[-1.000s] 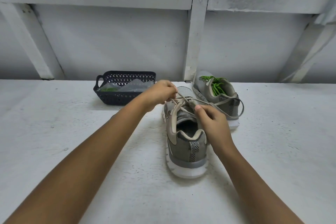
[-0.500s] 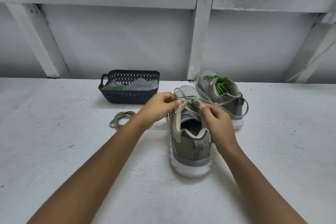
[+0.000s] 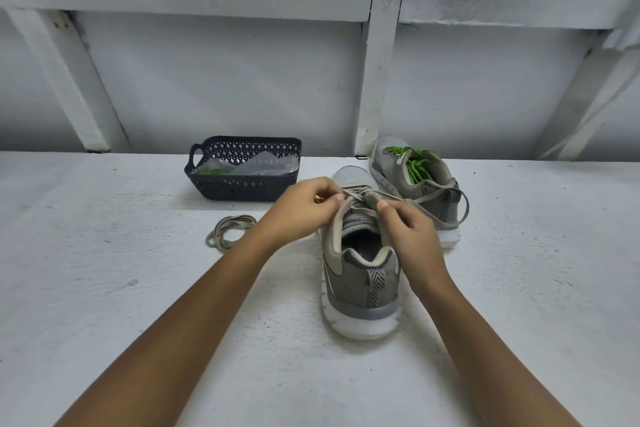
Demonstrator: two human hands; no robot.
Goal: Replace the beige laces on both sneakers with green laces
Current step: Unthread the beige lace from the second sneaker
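near sneaker (image 3: 360, 274) on table (image 3: 138, 288), heel toward camera, toe away, long axis near-to-far. left hand (image 3: 301, 210) pinches beige lace (image 3: 360, 191) at the left eyelets; right hand (image 3: 408, 236) pinches it on the right. far sneaker (image 3: 426, 194) behind-right, toe away, carries green lace (image 3: 414, 165). lace coil (image 3: 228, 230) lies left, near basket (image 3: 242, 189).

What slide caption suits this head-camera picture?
Left hand pinches the beige lace while right hand holds the near sneaker; the far sneaker has green laces.

L hand (image 3: 300, 209), R hand (image 3: 410, 234): pinch grip.
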